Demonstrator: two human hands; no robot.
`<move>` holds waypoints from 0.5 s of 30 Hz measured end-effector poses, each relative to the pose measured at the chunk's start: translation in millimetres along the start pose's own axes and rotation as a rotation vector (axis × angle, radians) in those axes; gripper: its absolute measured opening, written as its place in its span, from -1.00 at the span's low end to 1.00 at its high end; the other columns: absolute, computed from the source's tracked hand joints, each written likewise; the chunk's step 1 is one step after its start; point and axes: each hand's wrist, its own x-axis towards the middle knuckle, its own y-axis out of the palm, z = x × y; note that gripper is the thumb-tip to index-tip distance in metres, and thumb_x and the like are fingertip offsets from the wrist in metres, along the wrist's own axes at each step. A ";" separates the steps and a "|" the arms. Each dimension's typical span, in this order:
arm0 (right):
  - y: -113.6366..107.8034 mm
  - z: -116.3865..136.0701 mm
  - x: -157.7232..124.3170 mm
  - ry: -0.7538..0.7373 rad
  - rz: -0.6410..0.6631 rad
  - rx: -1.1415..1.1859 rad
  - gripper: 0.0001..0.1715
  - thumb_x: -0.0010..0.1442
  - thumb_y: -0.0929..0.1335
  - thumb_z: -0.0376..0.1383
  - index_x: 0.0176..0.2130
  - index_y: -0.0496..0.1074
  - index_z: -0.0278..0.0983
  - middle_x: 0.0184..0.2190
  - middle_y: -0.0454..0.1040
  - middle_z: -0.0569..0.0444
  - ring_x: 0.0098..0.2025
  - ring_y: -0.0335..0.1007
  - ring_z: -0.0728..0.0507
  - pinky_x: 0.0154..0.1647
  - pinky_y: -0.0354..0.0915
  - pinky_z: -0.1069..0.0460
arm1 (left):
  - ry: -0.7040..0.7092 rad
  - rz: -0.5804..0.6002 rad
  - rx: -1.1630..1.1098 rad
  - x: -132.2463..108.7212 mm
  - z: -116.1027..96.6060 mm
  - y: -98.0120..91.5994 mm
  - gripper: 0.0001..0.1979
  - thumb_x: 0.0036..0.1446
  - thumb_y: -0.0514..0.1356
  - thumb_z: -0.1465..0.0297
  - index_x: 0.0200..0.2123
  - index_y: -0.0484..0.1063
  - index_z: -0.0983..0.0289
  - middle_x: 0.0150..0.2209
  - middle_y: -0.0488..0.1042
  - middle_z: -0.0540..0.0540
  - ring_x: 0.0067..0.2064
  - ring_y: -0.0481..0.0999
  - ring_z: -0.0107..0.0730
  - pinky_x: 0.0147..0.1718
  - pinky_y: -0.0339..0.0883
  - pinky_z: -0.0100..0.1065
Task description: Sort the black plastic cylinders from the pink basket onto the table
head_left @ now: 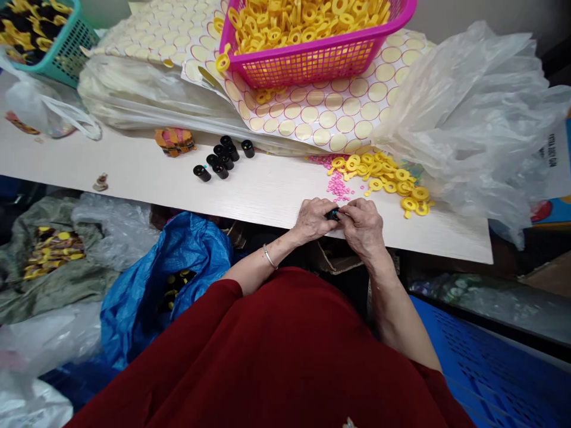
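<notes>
Near the table's front edge, my left hand point(313, 220) is closed around a small black cylinder point(332, 214), mostly covered by the fingers. My right hand point(362, 224) touches the cylinder's right side with thumb and fingertips pinched together; whether a small piece is between them I cannot make out. Just beyond the hands lie many tiny pink beads point(339, 187). Yellow ring-shaped pieces with short stems point(388, 175) are heaped behind and to the right. Several more black cylinders point(223, 156) stand or lie on the table to the left.
A pink basket point(307, 62) full of yellow rings rests on sheets of round stickers point(307, 113) at the back. Clear plastic bags point(473, 113) bulge at the right. An orange-and-pink bundle point(175, 141) lies left on the white table point(263, 196). A blue sack point(134, 297) stands below.
</notes>
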 end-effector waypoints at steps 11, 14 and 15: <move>-3.8 1.4 -4.1 0.008 -0.005 0.105 -0.85 0.21 0.32 -0.27 -0.38 0.47 -0.17 -0.37 0.43 0.03 -0.27 0.35 -0.16 -0.26 0.33 -0.07 | -0.008 0.009 0.016 -0.1 0.1 0.6 -0.71 0.06 0.30 0.24 -0.14 0.53 0.18 -0.20 0.57 0.04 -0.15 0.47 -0.25 -0.14 0.19 -0.22; -7.6 -2.8 -5.7 0.063 -0.089 0.129 -0.89 0.21 0.32 -0.27 -0.36 0.45 -0.18 -0.33 0.43 0.04 -0.32 0.36 -0.13 -0.31 0.33 -0.05 | -0.002 0.002 0.002 0.0 1.2 1.0 -0.68 0.07 0.31 0.16 -0.13 0.53 0.17 -0.19 0.58 0.04 -0.15 0.47 -0.26 -0.14 0.18 -0.23; -8.8 -6.8 -6.8 0.088 -0.125 0.101 -0.89 0.21 0.32 -0.28 -0.36 0.44 -0.18 -0.33 0.42 0.04 -0.34 0.35 -0.12 -0.33 0.32 -0.04 | 0.003 0.002 -0.006 0.1 1.7 1.1 -0.67 0.08 0.31 0.13 -0.14 0.53 0.16 -0.17 0.58 0.04 -0.14 0.47 -0.27 -0.13 0.19 -0.23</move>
